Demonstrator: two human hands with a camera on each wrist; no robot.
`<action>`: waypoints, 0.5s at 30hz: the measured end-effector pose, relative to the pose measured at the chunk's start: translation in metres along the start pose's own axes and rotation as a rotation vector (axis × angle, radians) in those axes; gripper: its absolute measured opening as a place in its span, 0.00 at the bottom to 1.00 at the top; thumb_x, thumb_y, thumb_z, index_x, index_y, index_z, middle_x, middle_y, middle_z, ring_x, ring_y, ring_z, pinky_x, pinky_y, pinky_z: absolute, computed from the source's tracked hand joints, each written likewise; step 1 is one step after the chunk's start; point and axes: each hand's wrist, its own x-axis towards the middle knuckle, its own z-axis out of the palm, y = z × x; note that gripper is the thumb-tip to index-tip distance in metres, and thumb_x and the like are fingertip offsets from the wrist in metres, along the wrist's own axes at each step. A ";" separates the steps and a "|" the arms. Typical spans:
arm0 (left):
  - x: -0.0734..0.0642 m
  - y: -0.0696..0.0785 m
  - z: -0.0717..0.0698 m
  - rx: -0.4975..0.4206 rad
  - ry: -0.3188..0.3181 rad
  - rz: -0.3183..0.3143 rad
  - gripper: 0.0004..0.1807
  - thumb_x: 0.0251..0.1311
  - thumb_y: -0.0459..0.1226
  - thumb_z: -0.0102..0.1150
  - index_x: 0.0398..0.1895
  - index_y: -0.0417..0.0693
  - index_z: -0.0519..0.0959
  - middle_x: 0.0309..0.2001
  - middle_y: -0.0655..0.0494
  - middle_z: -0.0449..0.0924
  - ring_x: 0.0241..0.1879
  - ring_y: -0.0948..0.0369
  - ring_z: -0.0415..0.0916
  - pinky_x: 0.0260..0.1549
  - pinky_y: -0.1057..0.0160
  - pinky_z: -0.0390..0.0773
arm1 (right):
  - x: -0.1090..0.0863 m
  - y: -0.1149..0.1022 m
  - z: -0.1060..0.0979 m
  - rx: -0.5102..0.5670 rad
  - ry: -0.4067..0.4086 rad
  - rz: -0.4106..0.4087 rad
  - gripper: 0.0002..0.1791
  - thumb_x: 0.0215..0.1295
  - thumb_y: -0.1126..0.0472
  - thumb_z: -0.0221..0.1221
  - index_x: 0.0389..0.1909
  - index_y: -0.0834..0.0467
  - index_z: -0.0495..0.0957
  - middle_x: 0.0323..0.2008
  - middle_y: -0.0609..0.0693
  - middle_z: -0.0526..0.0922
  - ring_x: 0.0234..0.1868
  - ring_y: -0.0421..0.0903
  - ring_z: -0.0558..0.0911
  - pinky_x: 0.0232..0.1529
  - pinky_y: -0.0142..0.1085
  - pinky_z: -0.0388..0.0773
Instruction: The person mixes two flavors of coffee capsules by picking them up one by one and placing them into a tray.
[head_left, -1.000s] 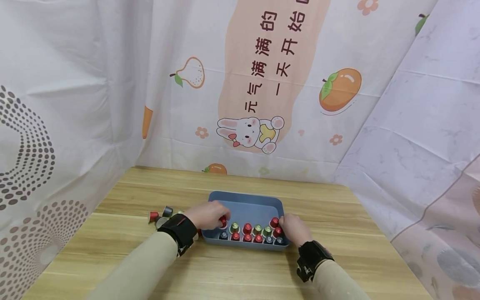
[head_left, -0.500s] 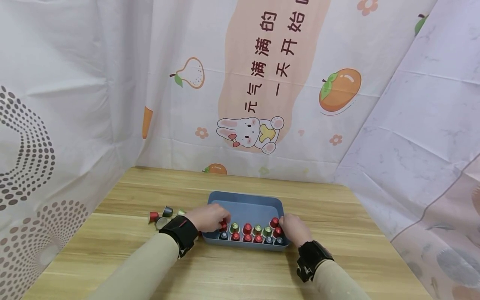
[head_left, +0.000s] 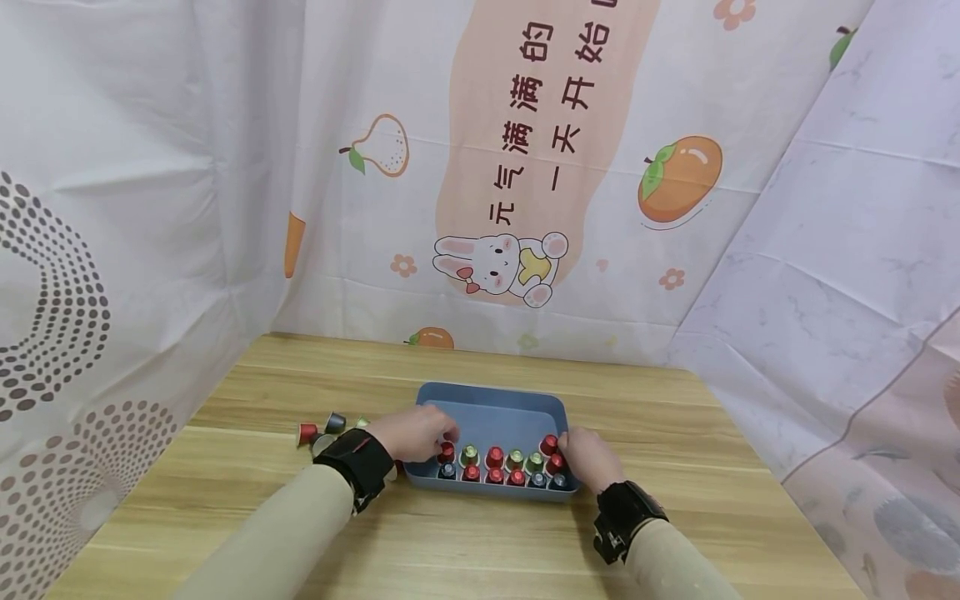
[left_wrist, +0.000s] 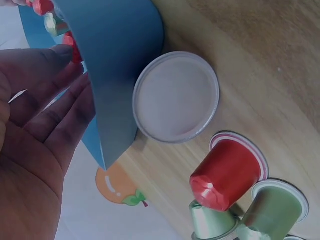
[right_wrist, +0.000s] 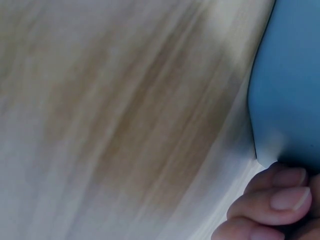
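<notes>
A blue tray (head_left: 491,398) on the wooden table holds red, green and dark coffee capsules in two rows along its near side, plus one red capsule (head_left: 549,445) behind them at the right. My left hand (head_left: 415,432) reaches over the tray's left end. Its fingertips are beside the red capsule (head_left: 446,452) at the left end of the second row. In the left wrist view the thumb (left_wrist: 55,54) is close to a red capsule (left_wrist: 71,47), with fairly straight fingers partly behind the tray wall. My right hand (head_left: 591,459) grips the tray's right rim, fingers curled (right_wrist: 290,198).
Left of the tray lie several loose capsules, among them a red one (head_left: 307,433) and a dark one (head_left: 335,422). The left wrist view shows a capsule's pale lid (left_wrist: 176,97) close to the tray wall. A printed curtain (head_left: 360,275) hangs behind the table.
The red capsule has come down from my left fingers to stand at the left end of the second row. My left fingertips have lifted slightly off it. My right hand has not moved.
</notes>
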 end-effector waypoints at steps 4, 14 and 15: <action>-0.002 -0.001 -0.005 -0.033 -0.002 0.006 0.11 0.64 0.28 0.64 0.48 0.45 0.86 0.45 0.54 0.87 0.46 0.60 0.82 0.50 0.58 0.82 | 0.000 -0.001 -0.001 0.001 -0.012 0.014 0.21 0.72 0.63 0.48 0.15 0.55 0.64 0.19 0.49 0.68 0.24 0.48 0.69 0.30 0.44 0.70; -0.019 -0.005 -0.026 -0.059 0.010 0.001 0.12 0.64 0.26 0.61 0.49 0.41 0.85 0.48 0.51 0.86 0.49 0.56 0.82 0.49 0.55 0.81 | -0.003 -0.005 -0.005 -0.005 -0.006 -0.006 0.21 0.72 0.64 0.49 0.15 0.55 0.64 0.19 0.49 0.69 0.24 0.48 0.69 0.29 0.45 0.71; -0.021 -0.006 -0.028 -0.054 0.009 -0.001 0.12 0.65 0.26 0.60 0.49 0.41 0.85 0.48 0.51 0.86 0.49 0.55 0.82 0.49 0.55 0.81 | -0.003 -0.005 -0.005 -0.005 -0.008 -0.002 0.20 0.72 0.64 0.49 0.16 0.55 0.64 0.19 0.49 0.69 0.24 0.48 0.69 0.29 0.45 0.71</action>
